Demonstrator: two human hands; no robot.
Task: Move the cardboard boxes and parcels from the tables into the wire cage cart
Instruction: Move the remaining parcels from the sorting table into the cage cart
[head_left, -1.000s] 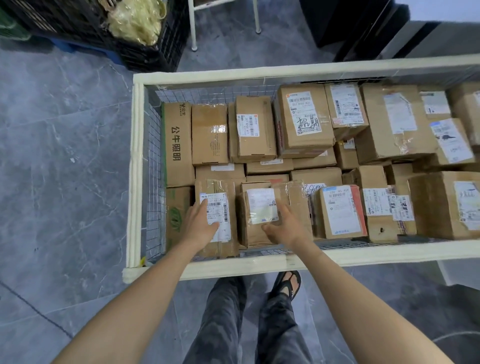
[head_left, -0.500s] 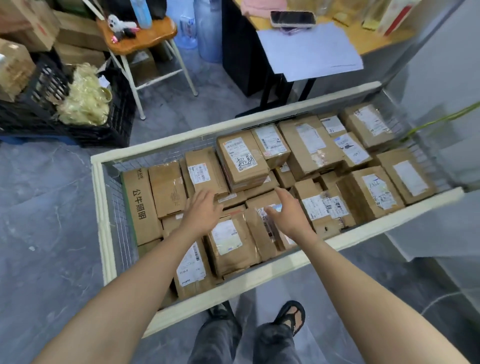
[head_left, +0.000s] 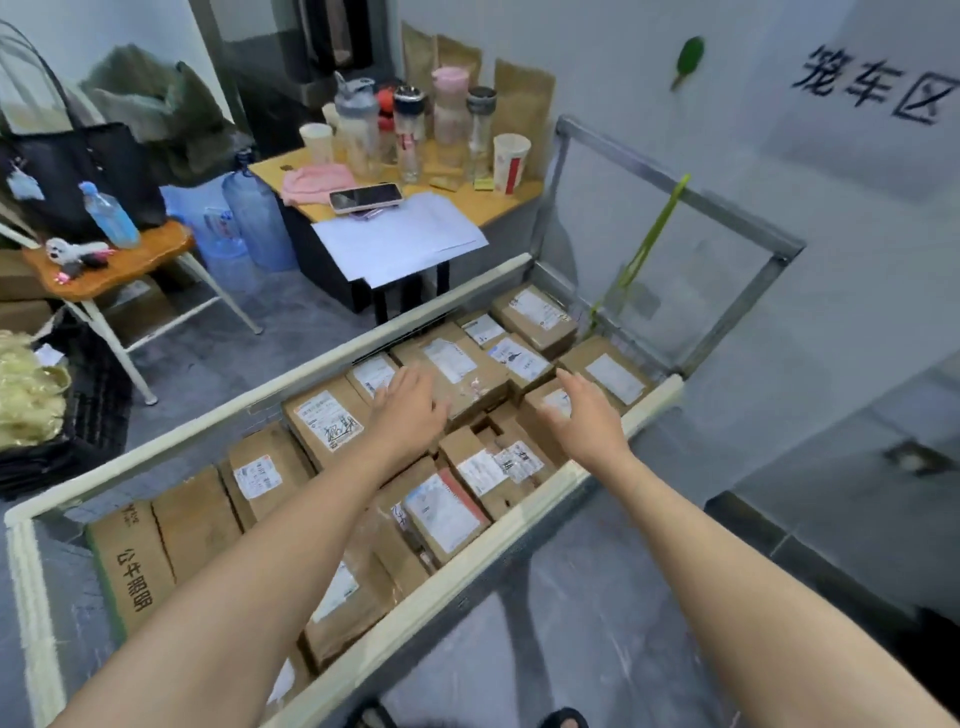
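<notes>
The wire cage cart (head_left: 498, 564) with cream padded rims stands below me, packed with several brown cardboard boxes bearing white labels. My left hand (head_left: 408, 410) hovers open above a large box (head_left: 457, 371) in the middle of the cart, holding nothing. My right hand (head_left: 584, 415) hovers open, fingers spread, over a box (head_left: 550, 402) near the cart's right end, and also holds nothing. A long box with printed characters (head_left: 130, 561) lies at the cart's left end.
A small table (head_left: 509, 200) with bottles, cups, a phone and paper sheets stands behind the cart. A wooden stool (head_left: 119, 265) with a black bag is at the left, water jugs (head_left: 249, 223) beside it. The white wall (head_left: 831, 218) is at the right.
Both hands lifted off the boxes at the cart's near left and swung to the right, above the middle and right boxes. The view tilted up and turned right.
</notes>
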